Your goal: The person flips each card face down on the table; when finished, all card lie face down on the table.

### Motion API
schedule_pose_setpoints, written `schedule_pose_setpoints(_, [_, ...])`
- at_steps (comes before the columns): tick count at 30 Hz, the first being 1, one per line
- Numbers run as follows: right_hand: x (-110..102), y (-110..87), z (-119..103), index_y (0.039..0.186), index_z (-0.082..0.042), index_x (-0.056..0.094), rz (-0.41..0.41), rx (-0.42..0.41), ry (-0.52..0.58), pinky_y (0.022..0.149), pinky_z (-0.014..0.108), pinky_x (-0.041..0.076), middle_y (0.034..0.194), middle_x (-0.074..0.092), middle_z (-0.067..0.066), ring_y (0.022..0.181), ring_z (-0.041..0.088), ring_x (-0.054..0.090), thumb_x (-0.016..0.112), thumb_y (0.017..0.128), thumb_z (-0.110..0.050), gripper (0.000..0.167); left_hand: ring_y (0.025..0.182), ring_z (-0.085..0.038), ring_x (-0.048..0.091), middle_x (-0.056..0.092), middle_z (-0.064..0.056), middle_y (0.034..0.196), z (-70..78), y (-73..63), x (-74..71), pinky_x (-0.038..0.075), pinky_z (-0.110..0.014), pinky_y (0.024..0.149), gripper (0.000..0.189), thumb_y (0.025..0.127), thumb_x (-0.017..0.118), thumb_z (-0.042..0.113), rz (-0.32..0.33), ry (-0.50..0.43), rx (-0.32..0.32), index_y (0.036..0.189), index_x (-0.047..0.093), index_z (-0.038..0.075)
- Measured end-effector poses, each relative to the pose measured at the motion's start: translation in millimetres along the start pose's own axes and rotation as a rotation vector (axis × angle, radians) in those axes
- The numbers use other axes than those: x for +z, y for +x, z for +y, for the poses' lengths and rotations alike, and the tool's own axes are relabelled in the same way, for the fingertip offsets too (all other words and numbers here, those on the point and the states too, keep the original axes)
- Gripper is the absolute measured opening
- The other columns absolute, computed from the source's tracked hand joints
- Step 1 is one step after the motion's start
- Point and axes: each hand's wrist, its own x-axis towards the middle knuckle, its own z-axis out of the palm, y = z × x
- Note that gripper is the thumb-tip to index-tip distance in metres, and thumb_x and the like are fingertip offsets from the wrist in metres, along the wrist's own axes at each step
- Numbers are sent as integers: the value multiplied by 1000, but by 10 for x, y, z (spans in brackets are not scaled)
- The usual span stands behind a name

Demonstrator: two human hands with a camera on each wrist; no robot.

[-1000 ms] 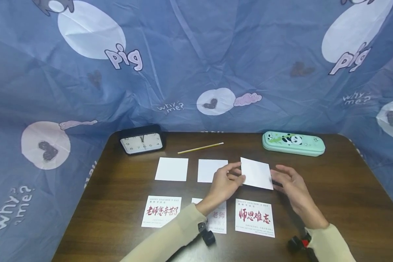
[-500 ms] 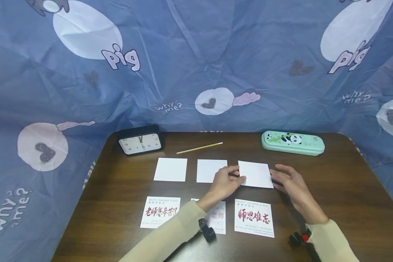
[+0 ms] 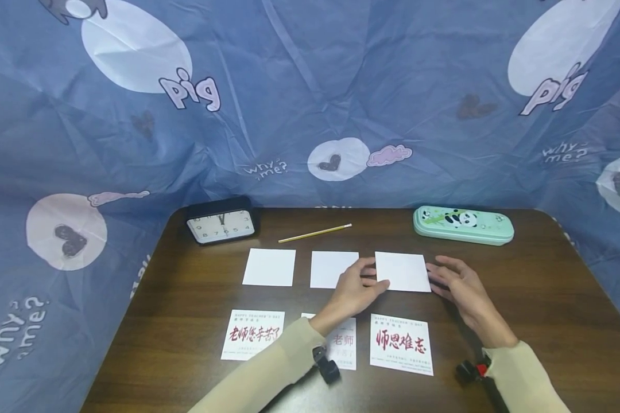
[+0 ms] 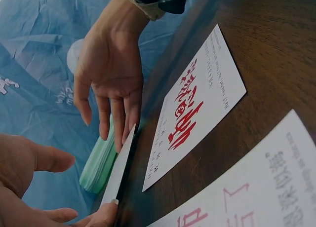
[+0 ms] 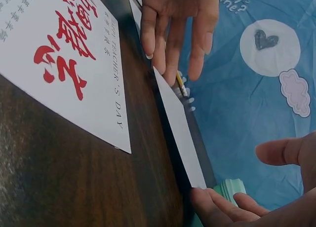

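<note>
A blank white square card [image 3: 403, 272] lies roughly level at the right end of the back row, between both hands. At its left edge are the fingertips of my left hand [image 3: 355, 292], the fingers loosely extended and the thumb apart. My right hand [image 3: 464, 295] touches the opposite edge with extended fingertips; its thumb stands away from the card in the right wrist view. Two more blank cards, the left one [image 3: 269, 267] and the middle one [image 3: 330, 268], lie on the table. Whether the right-hand card rests fully on the tabletop I cannot tell.
Nearer me lie printed cards with red lettering: a left one [image 3: 250, 332], a middle one [image 3: 345, 344] partly under my left sleeve, and a right one [image 3: 401, 344]. Behind stand a black clock [image 3: 222, 225], a pencil [image 3: 315, 233] and a green panda pencil case [image 3: 463, 225].
The right-hand blank card has come down from a tilt to nearly level and lined up with its row. Both hands have stayed at its edges with small shifts.
</note>
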Motion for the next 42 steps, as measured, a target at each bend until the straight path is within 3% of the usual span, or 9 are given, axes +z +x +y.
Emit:
schedule_pose_setpoints(7, [1, 20, -2, 164, -1, 19, -13, -10, 7, 99, 17, 57, 165, 37, 28, 122, 4, 61, 46, 111, -26, 65, 117, -31, 73, 66, -20, 139, -9, -27, -47, 62, -38, 97, 64, 96, 74, 27, -11, 16, 16, 149, 50, 2])
schedule_pose_setpoints(15, [54, -14, -63, 163, -1, 20, -1, -41, -16, 101, 19, 57, 164, 39, 26, 119, 2, 61, 48, 111, -28, 65, 119, -31, 72, 65, -19, 141, -25, -49, -95, 62, -37, 98, 63, 97, 73, 29, -30, 17, 26, 150, 50, 4])
schedule_pose_setpoints(22, [209, -118, -121, 160, 2, 24, -53, -127, 1, 99, 20, 58, 159, 43, 30, 111, -3, 66, 51, 110, -26, 63, 118, -31, 72, 65, -18, 140, -42, -208, -211, 63, -33, 96, 58, 97, 71, 27, -22, -36, 66, 148, 53, 6])
schedule_pose_setpoints(26, [342, -164, -120, 159, 1, 25, -103, -144, -4, 99, 20, 58, 158, 45, 31, 110, 0, 69, 50, 110, -23, 60, 115, -30, 73, 66, -18, 137, -42, -338, -366, 63, -35, 95, 54, 99, 70, 28, -15, -49, 79, 147, 55, 9])
schedule_pose_setpoints(33, [693, -251, -135, 157, -3, 32, -176, -86, 17, 104, 28, 58, 157, 50, 25, 126, 19, 69, 56, 107, -17, 58, 110, -30, 74, 69, -19, 131, -161, -598, -753, 64, -36, 91, 49, 101, 68, 27, 11, 2, 81, 145, 57, 9])
schedule_pose_setpoints(38, [956, -344, -142, 154, -1, 36, -244, -96, 40, 107, 33, 57, 155, 52, 27, 127, 27, 68, 58, 106, -15, 56, 110, -29, 74, 72, -15, 129, -316, -767, -1025, 64, -41, 92, 50, 102, 67, 31, 45, 49, 35, 145, 57, 8])
schedule_pose_setpoints(42, [1179, -412, -141, 152, -4, 41, -279, -108, -15, 108, 34, 57, 150, 59, 22, 132, 31, 66, 65, 102, -18, 57, 107, -27, 75, 74, -13, 125, -415, -909, -1215, 64, -38, 87, 47, 101, 69, 28, 100, 50, -17, 143, 59, 8])
